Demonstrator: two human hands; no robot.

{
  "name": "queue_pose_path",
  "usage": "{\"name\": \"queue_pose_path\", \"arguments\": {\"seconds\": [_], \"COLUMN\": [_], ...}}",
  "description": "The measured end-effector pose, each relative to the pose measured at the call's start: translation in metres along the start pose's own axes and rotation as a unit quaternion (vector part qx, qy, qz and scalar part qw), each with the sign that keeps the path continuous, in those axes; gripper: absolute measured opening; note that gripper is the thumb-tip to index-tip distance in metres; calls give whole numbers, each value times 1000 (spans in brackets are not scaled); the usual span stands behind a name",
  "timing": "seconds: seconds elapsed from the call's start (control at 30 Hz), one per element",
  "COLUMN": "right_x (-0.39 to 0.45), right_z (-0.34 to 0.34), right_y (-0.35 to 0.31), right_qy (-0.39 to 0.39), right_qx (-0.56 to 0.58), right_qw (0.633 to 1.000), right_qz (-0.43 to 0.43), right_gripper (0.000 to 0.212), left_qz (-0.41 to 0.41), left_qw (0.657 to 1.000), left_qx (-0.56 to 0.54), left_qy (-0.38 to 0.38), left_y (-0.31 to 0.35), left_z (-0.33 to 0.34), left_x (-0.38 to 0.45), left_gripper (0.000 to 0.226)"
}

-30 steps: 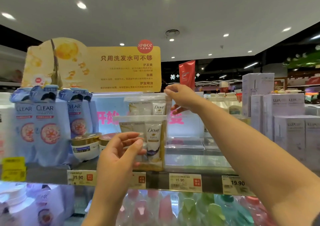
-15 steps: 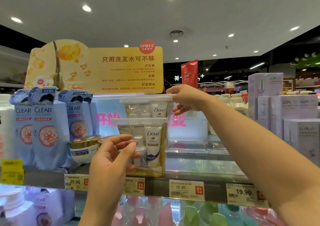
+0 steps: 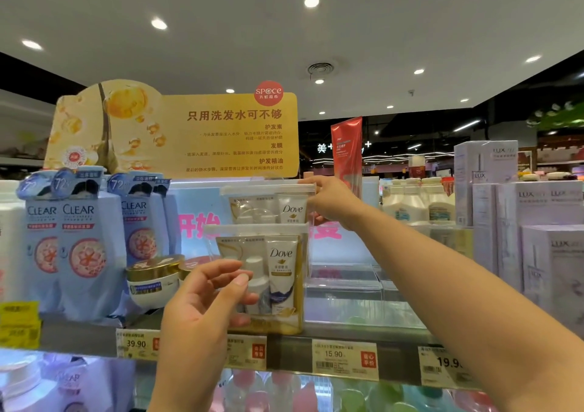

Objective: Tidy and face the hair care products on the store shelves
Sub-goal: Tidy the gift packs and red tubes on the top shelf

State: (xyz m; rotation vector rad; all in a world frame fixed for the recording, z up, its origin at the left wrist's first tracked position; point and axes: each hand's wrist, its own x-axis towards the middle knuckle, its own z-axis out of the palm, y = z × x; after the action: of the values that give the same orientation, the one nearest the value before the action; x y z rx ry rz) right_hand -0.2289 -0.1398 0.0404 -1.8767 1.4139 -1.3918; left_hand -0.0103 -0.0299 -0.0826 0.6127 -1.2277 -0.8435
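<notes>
Beside Dove packs [image 3: 268,272]: jars [image 3: 155,280], Clear bottles [image 3: 85,247].

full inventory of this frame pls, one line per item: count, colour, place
Dove travel kits: 2, clear pouches, shelf centre, one behind and higher
CLEAR shampoo bottles: at least 4, light blue, shelf left
Hair mask jars: 2, white with gold lids, beside front kit
LUX boxes: several, pale lilac, right
Yellow sign: 1, above shelf
Price tags: 4 visible, shelf edge
Red tube: 1, behind right hand
Left hand: touches front kit
Right hand: grips rear kit's top edge
</notes>
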Motion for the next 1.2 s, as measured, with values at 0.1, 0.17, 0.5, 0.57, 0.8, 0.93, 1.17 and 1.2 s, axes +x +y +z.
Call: {"name": "queue_pose_path", "arguments": {"seconds": [0.1,0.17,0.5,0.57,0.8,0.93,1.17,1.2], "right_x": [2,2,-23,-32,-57,-64,-50,-46], "right_z": [-6,-14,-30,-19,49,103,197,204], "right_y": [0,-7,-72,-86,-123,-135,-127,-124], "right_qy": [31,63,141,122,60,17,-9,-4], "right_qx": [38,66,62,69,107,116,92,79], "right_qw": [999,996,981,983,989,991,996,997], "right_qz": [-7,-25,-115,-117,-82,-70,-9,0], "right_gripper": [44,53,59,54,51,59,68,67], "left_qz": [5,6,23,32,60,54,36,32], "left_qw": [1000,1000,1000,999,995,994,990,989], "left_qx": [-3,-4,6,20,70,79,136,141], "left_qy": [5,3,-2,-12,49,58,29,19], "left_y": [1,2,7,12,18,17,0,-2], "left_z": [-7,-12,-34,-40,-101,-134,-177,-181], "left_x": [3,6,13,17,41,49,63,65], "left_gripper": [31,32,27,26,15,15,22,23]}}
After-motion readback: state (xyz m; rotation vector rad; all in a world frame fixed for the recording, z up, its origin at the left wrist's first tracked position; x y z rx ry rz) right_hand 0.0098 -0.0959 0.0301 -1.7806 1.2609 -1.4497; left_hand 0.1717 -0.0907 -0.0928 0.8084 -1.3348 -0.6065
